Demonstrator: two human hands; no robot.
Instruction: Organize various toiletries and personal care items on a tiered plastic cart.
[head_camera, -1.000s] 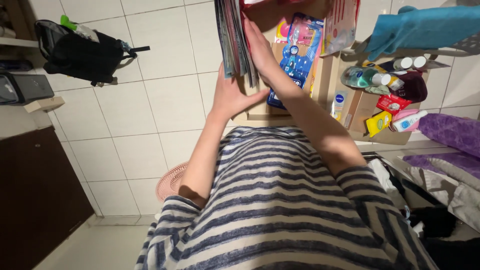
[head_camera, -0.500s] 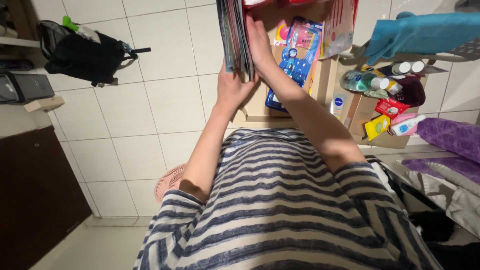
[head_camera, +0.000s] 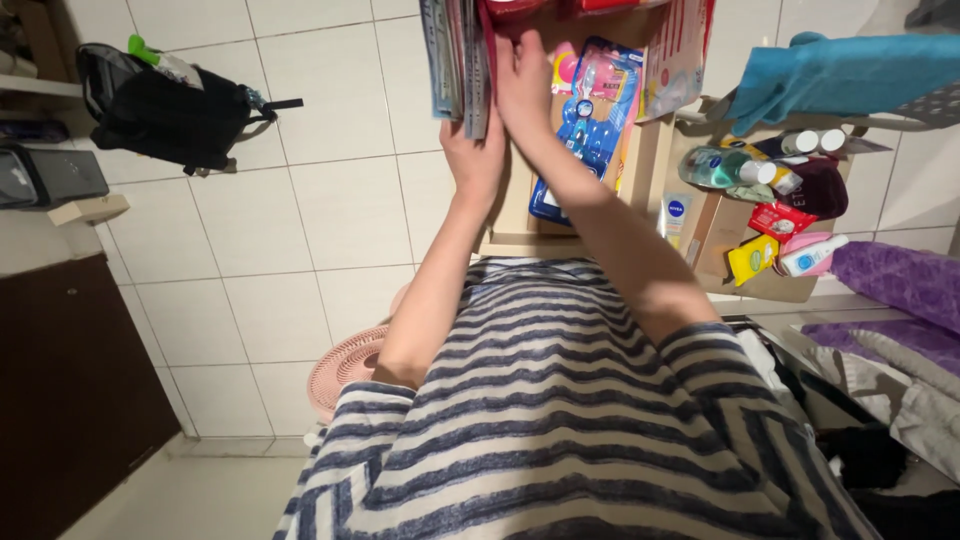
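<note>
A stack of thin booklets (head_camera: 458, 60) stands edge-on at the top of the head view, running out past the top edge. My left hand (head_camera: 475, 150) grips its lower end from below, fingers wrapped against it. My right hand (head_camera: 520, 80) lies flat against the stack's right side and presses it towards the left hand. Just right of my right hand, a blue blister pack of toothbrushes (head_camera: 590, 130) lies on a pale wooden surface (head_camera: 520, 215). My striped shirt (head_camera: 560, 420) fills the bottom of the frame.
A cardboard box (head_camera: 770, 285) of bottles, tubes and small packets sits to the right, with a teal cloth (head_camera: 840, 75) above it and a purple blanket (head_camera: 900, 280) beside it. A black backpack (head_camera: 160, 105), a pink round fan (head_camera: 345, 365) and a dark cabinet (head_camera: 70, 380) are at the left on the tiled floor.
Both hands and the stack of booklets have shifted slightly higher in the frame. My right hand has slid a little further up along the stack.
</note>
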